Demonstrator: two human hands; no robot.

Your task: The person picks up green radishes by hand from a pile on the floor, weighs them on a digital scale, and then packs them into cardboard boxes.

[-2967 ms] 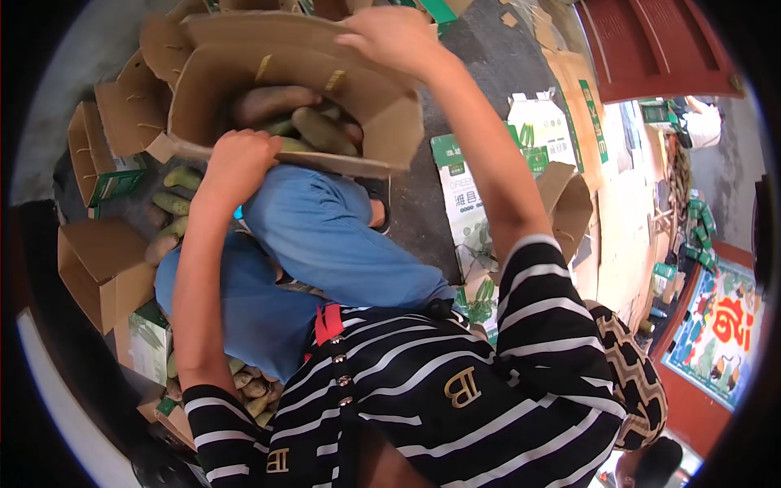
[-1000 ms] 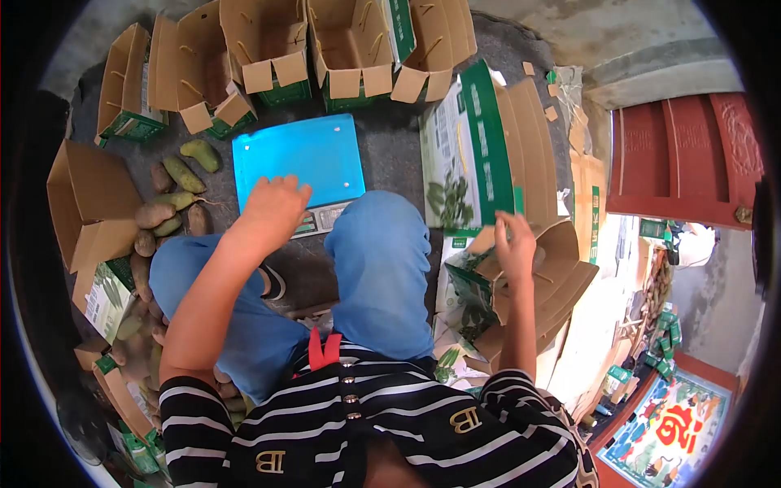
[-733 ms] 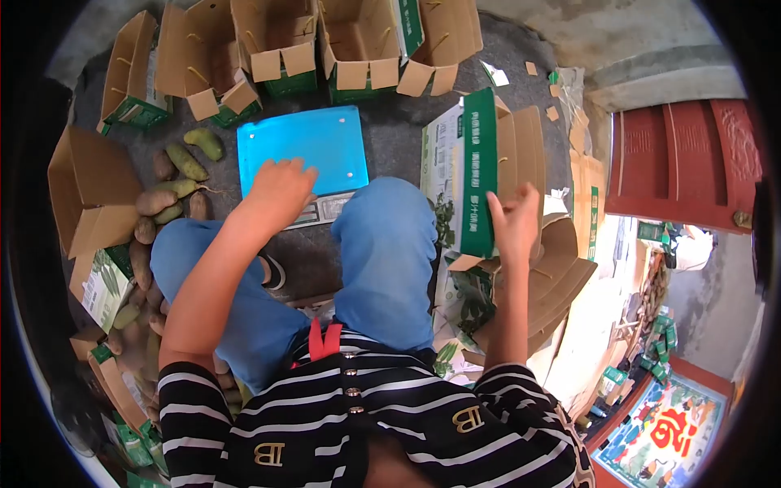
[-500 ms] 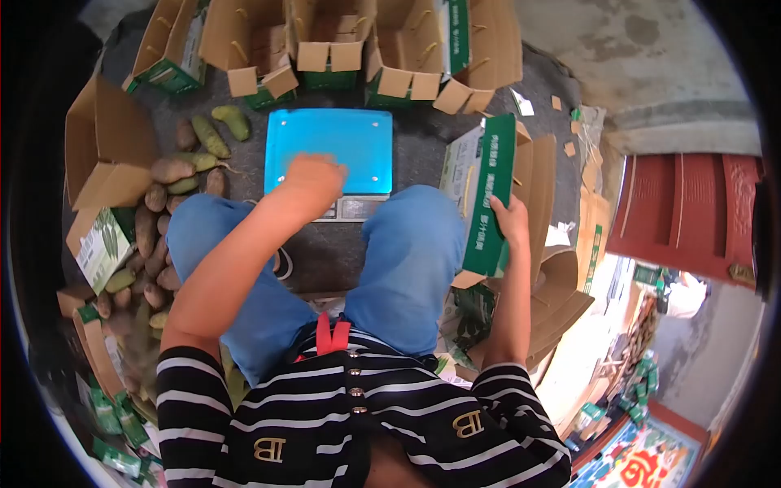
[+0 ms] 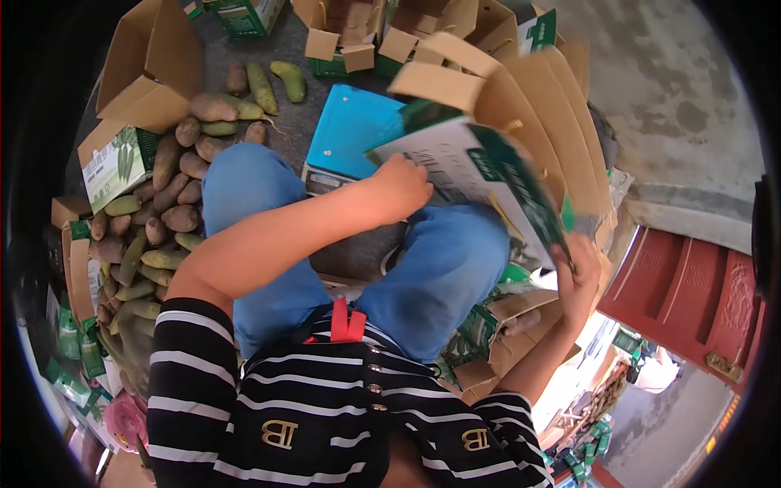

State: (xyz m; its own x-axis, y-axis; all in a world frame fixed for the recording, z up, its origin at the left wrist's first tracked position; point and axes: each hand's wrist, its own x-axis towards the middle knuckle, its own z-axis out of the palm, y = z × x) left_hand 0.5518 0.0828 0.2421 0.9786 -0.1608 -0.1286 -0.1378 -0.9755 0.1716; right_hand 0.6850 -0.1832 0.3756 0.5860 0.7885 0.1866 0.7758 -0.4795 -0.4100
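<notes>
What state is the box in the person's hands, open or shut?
Open and tipped: the cardboard box has brown flaps spread apart, gripped by the left hand and right hand.

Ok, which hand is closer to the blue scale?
Left. The left hand grips the box edge just beside the scale; the right hand holds the box's far edge, well away.

The carton (image 5: 488, 163) is a printed cardboard box, white and green on the outside and plain brown inside, with its brown top flaps standing open and splayed. It hangs tilted in the air, the printed face turned towards the camera and the open flaps pointing away. The left hand (image 5: 400, 187) grips its near left edge and the right hand (image 5: 579, 276) holds its lower right corner.
</notes>
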